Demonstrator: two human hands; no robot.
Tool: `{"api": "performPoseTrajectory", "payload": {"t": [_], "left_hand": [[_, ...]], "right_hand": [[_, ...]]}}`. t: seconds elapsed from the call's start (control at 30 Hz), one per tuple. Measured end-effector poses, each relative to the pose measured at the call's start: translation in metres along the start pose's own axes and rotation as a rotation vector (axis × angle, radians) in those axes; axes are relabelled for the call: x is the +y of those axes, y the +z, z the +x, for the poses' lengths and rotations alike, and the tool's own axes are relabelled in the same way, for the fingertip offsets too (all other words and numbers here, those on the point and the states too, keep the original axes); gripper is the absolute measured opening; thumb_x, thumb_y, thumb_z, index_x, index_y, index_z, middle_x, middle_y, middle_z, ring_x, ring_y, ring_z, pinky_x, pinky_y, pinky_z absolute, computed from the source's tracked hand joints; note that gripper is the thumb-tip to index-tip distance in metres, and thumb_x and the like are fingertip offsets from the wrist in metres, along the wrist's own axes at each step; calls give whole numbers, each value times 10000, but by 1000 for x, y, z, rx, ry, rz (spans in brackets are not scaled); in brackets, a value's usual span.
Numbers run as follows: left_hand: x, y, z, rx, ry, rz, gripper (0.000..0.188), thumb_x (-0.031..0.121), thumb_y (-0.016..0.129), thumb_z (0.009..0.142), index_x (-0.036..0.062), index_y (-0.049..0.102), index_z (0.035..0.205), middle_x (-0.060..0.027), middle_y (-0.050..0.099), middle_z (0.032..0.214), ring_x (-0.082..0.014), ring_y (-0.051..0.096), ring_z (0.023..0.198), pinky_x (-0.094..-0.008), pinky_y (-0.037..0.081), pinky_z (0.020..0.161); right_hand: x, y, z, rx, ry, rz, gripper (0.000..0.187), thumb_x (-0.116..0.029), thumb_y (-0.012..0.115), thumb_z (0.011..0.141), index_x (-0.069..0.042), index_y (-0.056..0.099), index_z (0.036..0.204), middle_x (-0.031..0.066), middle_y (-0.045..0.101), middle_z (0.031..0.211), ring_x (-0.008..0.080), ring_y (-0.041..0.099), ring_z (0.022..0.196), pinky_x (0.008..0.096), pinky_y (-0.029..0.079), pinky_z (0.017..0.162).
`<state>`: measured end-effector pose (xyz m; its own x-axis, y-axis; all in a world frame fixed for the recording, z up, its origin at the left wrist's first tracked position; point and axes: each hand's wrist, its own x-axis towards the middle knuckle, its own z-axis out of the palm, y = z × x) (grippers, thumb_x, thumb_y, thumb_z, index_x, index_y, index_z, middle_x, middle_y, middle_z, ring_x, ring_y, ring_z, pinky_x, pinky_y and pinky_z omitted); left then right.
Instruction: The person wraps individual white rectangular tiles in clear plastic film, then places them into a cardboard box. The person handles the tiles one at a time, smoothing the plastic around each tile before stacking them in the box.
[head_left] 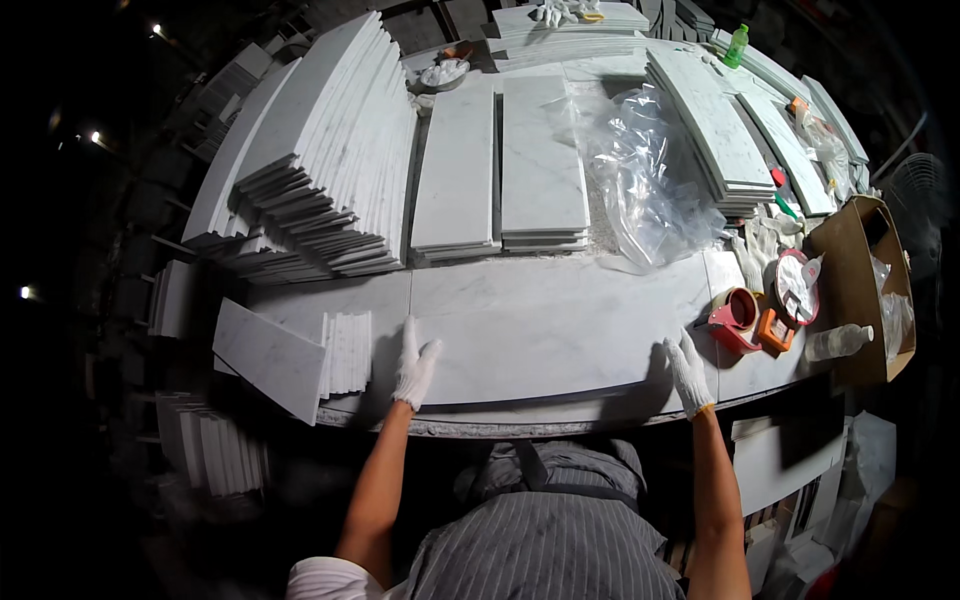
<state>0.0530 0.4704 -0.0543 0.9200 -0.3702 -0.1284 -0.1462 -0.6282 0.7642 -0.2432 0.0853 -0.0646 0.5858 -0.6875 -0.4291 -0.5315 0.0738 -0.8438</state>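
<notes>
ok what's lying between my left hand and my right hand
A long, pale marbled slab spans the stretch between your left hand and right hand, in the head view.

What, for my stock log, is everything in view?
Slab: one, white, between hands
Tall slab stack: one, white, left
Low slab stacks: two, white, middle
Right slab stack: one, white, right
Far slab stack: one, white, top
Slab pieces: several, white, near left
Plastic sheeting: one heap, clear, right
Green bottle: one, green, far right
Clear bottle: one, transparent, beside box
Cardboard box: one, brown, right edge
Tape dispenser: one, red, near right
Small tool: one, orange, beside dispenser
Round dish: one, red-rimmed, behind tool
Loose gloves: uncertain, white, by dish
Outlying slabs: uncounted, white, lower left
Rest: unclear
Apron: one, grey, bottom
Left hand: one, white-gloved, slab's left end
Right hand: one, white-gloved, slab's right end
</notes>
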Motion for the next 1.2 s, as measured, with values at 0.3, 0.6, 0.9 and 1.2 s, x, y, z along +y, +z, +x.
{"api": "performPoseTrajectory", "payload": {"t": [0.3,0.6,0.9,1.2], "left_hand": [[-26,11,26,-53,65,-104,581,176,505,1014,-16,294,1520,-197,368,1552,-303,332,1444,-373,254,1180],[-51,10,40,23,184,77,545,154,460,1038,14,276,1531,-242,354,1547,-348,362,1425,-403,310,1147],[99,104,-62,135,842,260,441,36,588,940,-1,509,1373,-201,517,1388,-372,504,1277,-439,419,1067],[273,397,-278,-1163,1082,126,479,218,684,874,64,570,1313,-179,598,1310,-353,573,1194,-423,469,1009]], "right_hand": [[35,20,6,215,-80,-121,700,-480,618,904,-16,476,1408,242,597,1310,365,566,1229,413,430,1045],[-13,18,-37,318,-35,-252,775,-543,580,895,-21,416,1444,274,537,1349,422,511,1258,453,411,1051],[98,-20,-171,653,-44,22,658,-383,614,935,-10,425,1442,230,501,1409,348,525,1277,407,415,1077],[320,-167,-278,1134,896,54,897,-544,630,877,-93,241,1548,291,424,1466,453,504,1268,478,432,1039]]}}
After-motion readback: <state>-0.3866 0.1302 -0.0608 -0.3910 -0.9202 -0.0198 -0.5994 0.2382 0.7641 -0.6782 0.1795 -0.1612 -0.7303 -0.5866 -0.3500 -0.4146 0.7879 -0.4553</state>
